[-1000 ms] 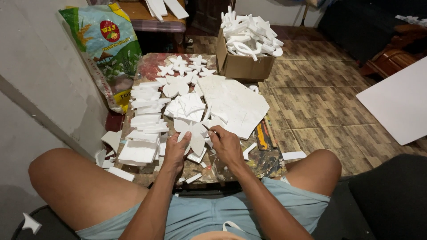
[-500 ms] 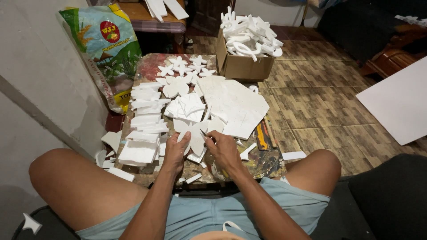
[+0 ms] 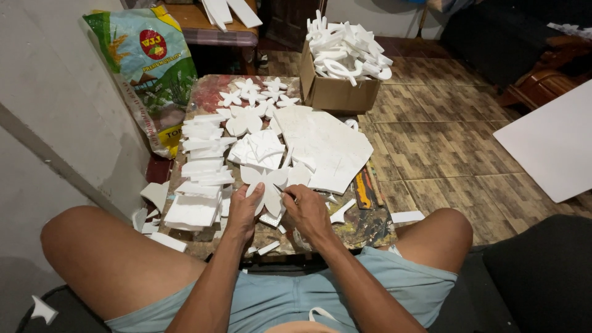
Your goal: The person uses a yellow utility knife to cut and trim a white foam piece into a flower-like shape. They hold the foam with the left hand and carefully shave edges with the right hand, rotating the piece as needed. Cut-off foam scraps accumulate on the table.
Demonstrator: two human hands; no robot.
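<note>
Pinching a white foam flower (image 3: 266,185), left hand (image 3: 243,209) and right hand (image 3: 306,209) both grip it.

White foam flower (image 3: 266,185), paint-smeared brown table (image 3: 364,225), light-blue shorts (image 3: 290,296), brown-patterned tile floor (image 3: 431,142).

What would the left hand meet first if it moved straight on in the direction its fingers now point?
Probably nothing new: the left hand already touches the white foam flower cutout. Going further up the table, it would likely reach the pile of small foam pieces, though depth is unclear.
</note>
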